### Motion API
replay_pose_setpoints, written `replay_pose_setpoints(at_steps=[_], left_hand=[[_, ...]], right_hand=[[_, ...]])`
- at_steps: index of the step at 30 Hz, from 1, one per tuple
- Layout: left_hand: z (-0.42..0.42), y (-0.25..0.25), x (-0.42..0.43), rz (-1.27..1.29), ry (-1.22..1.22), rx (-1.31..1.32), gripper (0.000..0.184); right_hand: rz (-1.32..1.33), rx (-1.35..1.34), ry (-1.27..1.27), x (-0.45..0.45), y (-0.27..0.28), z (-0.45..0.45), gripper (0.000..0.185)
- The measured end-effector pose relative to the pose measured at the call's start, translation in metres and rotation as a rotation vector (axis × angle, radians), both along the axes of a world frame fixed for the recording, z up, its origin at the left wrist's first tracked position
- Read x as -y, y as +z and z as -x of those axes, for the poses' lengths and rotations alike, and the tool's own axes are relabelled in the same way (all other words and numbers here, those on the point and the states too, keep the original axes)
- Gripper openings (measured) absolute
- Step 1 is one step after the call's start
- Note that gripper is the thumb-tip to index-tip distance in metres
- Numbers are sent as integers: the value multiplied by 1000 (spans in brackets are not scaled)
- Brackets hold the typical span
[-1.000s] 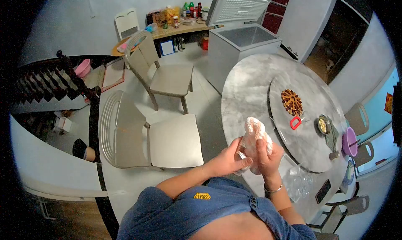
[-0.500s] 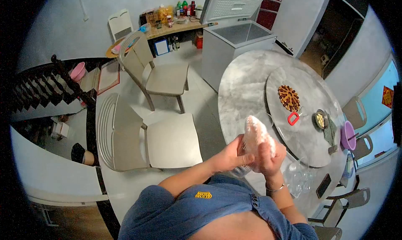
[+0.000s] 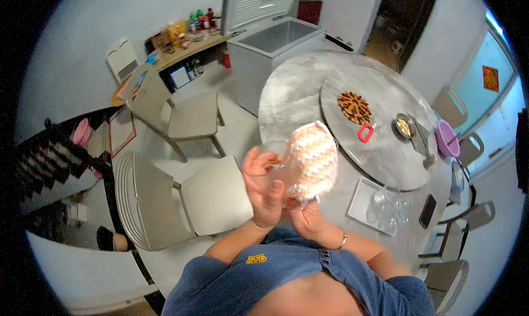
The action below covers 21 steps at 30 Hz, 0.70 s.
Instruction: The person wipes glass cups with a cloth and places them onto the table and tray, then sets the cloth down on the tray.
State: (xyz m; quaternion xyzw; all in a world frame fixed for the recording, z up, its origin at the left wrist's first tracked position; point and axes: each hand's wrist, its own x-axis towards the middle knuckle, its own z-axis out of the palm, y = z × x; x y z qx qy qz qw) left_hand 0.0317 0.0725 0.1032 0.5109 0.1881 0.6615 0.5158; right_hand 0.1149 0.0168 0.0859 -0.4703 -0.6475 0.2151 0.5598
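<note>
Fingers of the left hand (image 3: 264,186) are curved around a clear glass (image 3: 277,171), thumb set opposite; those of the right hand (image 3: 308,217) are closed on the lower part of a cloth (image 3: 313,160). Both things are held in the air before the chest, by the near edge of the round table (image 3: 286,95).

Progress, as judged: work on this glass seems under way, not finished; neither glass nor cloth is yet set down. More glasses (image 3: 388,208) are grouped on a white tray (image 3: 358,203) at the table's near edge; whether these are done or left cannot be told.

Glass: colourless, see-through, partly covered by hand and cloth; any wetness cannot be made out. Cloth: pale pink and white in wavy bands, fluffy, bunched to a blunt peak. Whether any of it is tucked inside the glass cannot be told.

Farther out, a phone (image 3: 427,211) is noted beside the tray.
</note>
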Motion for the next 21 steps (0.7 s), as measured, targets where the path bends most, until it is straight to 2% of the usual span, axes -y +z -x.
replay_pose_setpoints(at_steps=[2,3,5,7,8,9,11,12,13,14,15,16,17,19,21], left_hand=[[5,5,-3,-190,96,-145,88],[1,8,0,-194,75,-147,88],[-6,9,7,-169,29,-131,94],[-8,-4,1,-222,16,-149,98],[-9,-8,-1,-271,59,-246,99],[-9,-11,-3,-321,104,-341,99],[-8,-15,-7,-349,95,-349,95],[-6,-17,-11,-458,138,-467,92],[-3,-20,-16,-570,180,-583,89],[2,-27,-18,-541,157,-748,96],[3,-29,-18,-543,149,-742,96],[2,-31,-18,-397,65,-723,91],[1,-33,-18,-252,-25,-704,86],[2,-37,-16,-219,-99,-760,84],[-1,-51,-19,-501,-408,-972,81]], right_hand=[[-14,-32,-36,1,9,1,32],[285,-381,24,2,11,0,39],[574,-744,77,1,10,-3,47],[550,-934,-2,-4,7,-7,36],[699,-869,23,-1,11,-15,34],[698,-874,14,-1,7,-16,34],[487,-791,-31,-7,-17,-17,33],[553,-585,-26,-7,-42,-33,35],[556,-587,-31,-2,-27,-38,35],[571,-478,-204,5,-9,-43,36],[581,-366,-378,9,4,-49,39],[461,-489,-272,13,3,-59,38],[292,-352,-307,15,8,-60,34],[-78,414,-319,14,10,-70,36],[-156,542,-179,18,17,-64,37]])
